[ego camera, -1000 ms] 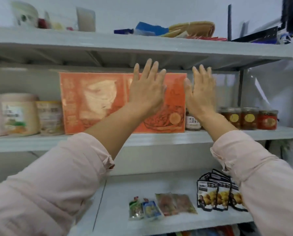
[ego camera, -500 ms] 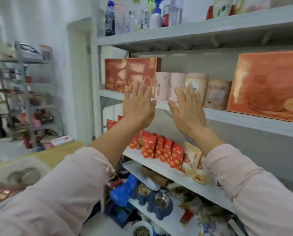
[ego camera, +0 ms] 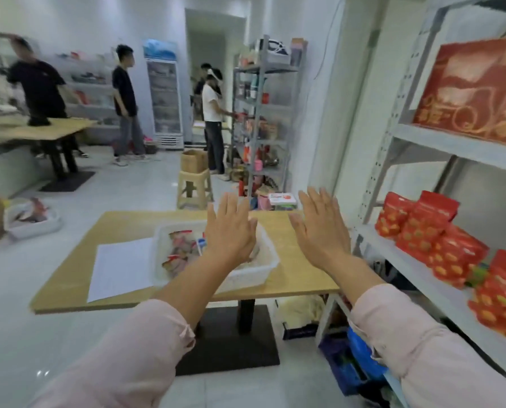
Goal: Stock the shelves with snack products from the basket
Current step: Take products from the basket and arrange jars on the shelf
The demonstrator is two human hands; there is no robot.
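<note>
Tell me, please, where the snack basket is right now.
In the head view the basket sits centre on the wooden table, just right of the sheet of paper.

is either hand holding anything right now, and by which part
Nothing is held: the left hand and the right hand are both empty, fingers straight.

The left hand (ego camera: 231, 234) hides part of the basket (ego camera: 254, 275); the orange box (ego camera: 475, 89) is cut off.

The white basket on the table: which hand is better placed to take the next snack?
Probably the left hand: open, it appears over the basket and its snack packets. The right hand, also open, is off to its right.
</note>
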